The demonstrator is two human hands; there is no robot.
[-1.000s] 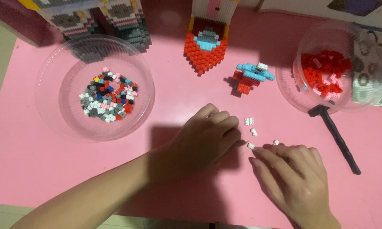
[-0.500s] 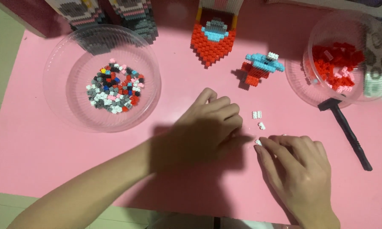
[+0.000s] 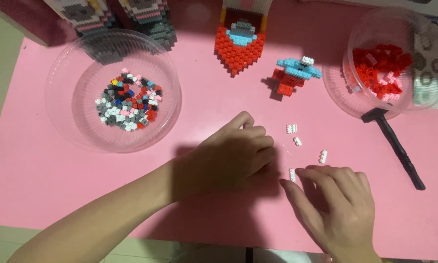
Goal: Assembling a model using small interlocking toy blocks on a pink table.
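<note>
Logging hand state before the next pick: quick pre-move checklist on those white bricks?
1. Right hand on target: fingertips touch a small white brick. ok.
2. Left hand free: curled on the pink table; contents hidden. cannot tell.
3. Other white bricks loose, apart from both hands. ok.
4. Black tool lies right of the hands, not between them and the bricks. ok.
5. Mixed-colour bowl upright, left of the hands. ok.
6. Red and blue model standing beyond the bricks, untouched. ok.

Pink table (image 3: 44, 175) with two clear bowls (image 3: 73, 122), small white bricks (image 3: 291, 128), brick models (image 3: 238, 46), black tool (image 3: 396, 146).
</note>
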